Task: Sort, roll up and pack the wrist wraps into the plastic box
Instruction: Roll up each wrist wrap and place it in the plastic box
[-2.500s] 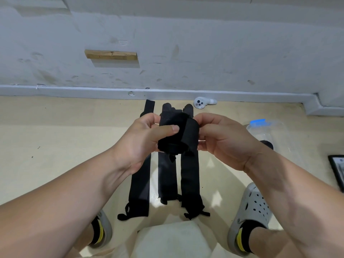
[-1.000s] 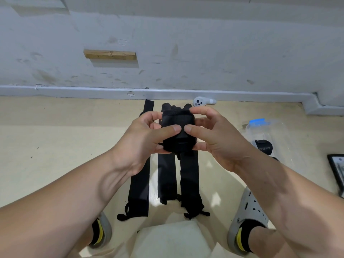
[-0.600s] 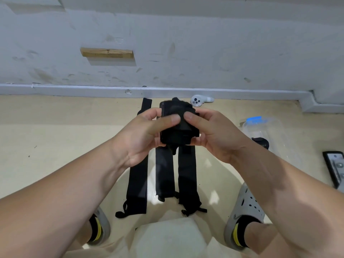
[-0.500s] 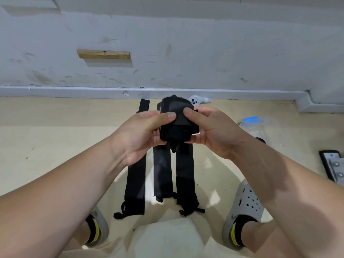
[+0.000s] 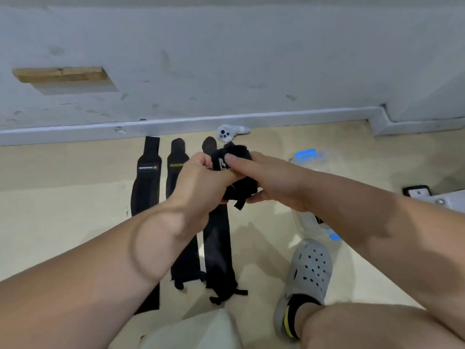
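A rolled black wrist wrap [image 5: 235,172] sits between both hands above the floor. My left hand [image 5: 201,180] grips its left side and my right hand [image 5: 271,180] closes over its right side, a finger pressed on top. Three flat black wrist wraps lie side by side on the floor below: the left one [image 5: 147,182], the middle one [image 5: 177,159] with yellow lettering, and the right one [image 5: 217,238]. The clear plastic box [image 5: 310,159] with blue clips stands to the right, mostly hidden behind my right forearm.
A white controller [image 5: 226,133] lies by the grey skirting board. My grey clog [image 5: 307,275] stands at the lower right. A dark-edged metal plate [image 5: 417,192] lies at the right edge. A white cloth or paper [image 5: 191,333] shows at the bottom.
The camera tilted and swung, so the flat wraps now show their full length. My hands shifted right and lower with the roll, and my right hand wrapped further over it.
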